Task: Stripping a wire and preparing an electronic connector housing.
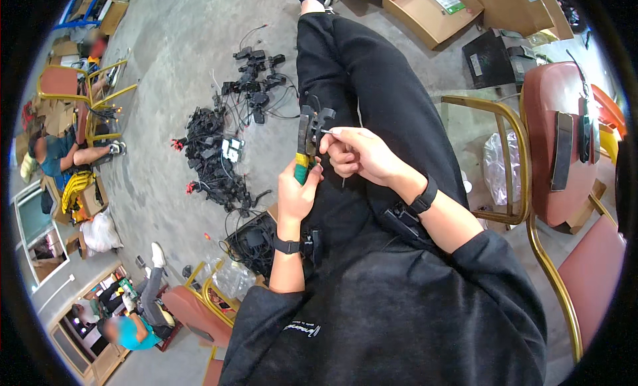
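Note:
Above my lap, my left hand (pixel 294 192) is closed around the green-and-yellow handle of a plier-like tool (pixel 302 161). The tool's dark head points away from me. Beside that head is a small black plastic part (pixel 323 115); whether the tool grips it I cannot tell. My right hand (pixel 362 153) is closed just to the right, its thumb and forefinger pinching a thin grey wire-like piece (pixel 326 131) whose tip reaches toward the black part. Most of that piece is hidden in the curled fingers.
A heap of black adapters with cables (pixel 206 147) lies on the floor left of my legs. Closer in is a box of black cables (pixel 249 243). At right stands a chair (pixel 555 153) with dark flat pieces on it. An open cardboard box (pixel 432 17) is ahead. Other people sit far left.

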Available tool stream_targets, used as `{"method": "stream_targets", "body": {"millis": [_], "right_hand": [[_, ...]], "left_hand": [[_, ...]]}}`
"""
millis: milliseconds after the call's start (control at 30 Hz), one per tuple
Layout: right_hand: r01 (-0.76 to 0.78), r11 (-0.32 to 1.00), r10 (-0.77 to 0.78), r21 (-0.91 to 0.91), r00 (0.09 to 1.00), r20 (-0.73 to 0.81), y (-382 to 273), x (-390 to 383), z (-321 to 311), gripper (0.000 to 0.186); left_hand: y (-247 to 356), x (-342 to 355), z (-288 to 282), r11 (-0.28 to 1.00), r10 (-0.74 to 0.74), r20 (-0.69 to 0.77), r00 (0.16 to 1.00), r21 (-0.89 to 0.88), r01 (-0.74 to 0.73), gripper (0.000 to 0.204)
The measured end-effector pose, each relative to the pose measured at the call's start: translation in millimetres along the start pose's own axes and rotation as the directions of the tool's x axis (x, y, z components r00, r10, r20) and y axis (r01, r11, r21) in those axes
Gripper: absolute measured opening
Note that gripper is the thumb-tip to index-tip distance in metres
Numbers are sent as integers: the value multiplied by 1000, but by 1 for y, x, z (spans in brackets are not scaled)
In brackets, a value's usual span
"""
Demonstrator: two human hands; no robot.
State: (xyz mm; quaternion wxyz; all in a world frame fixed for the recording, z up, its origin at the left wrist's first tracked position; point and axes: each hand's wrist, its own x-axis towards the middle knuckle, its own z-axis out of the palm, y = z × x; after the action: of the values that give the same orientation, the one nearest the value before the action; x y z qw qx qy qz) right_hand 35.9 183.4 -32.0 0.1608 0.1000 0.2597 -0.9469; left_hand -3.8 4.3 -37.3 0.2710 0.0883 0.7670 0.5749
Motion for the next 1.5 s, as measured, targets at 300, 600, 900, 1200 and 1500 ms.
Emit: {"method": "stream_targets", "body": {"millis": [300, 600, 900, 1200, 1500], "right_hand": [[-213, 892, 196, 398, 977, 85, -6, -3, 6, 25], [-223, 901, 212, 373, 975, 70, -12, -7, 7, 25], [-280, 784, 264, 554, 958, 111, -14, -11, 4, 23], [-280, 693, 311, 664, 947, 75, -20, -15, 5, 21], [-144, 919, 178, 367, 982, -61, -7, -15, 12, 25]], "left_hand": [[-6, -5, 2, 997, 44, -47, 998, 69, -41, 15], [3, -8, 9, 979, 34, -96, 995, 205, -14, 14], [11, -12, 14, 925, 155, -132, 979, 368, -97, 18], [14, -13, 16, 915, 177, -99, 979, 384, -126, 21], [21, -11, 16, 924, 98, -82, 992, 377, -60, 17]]}}
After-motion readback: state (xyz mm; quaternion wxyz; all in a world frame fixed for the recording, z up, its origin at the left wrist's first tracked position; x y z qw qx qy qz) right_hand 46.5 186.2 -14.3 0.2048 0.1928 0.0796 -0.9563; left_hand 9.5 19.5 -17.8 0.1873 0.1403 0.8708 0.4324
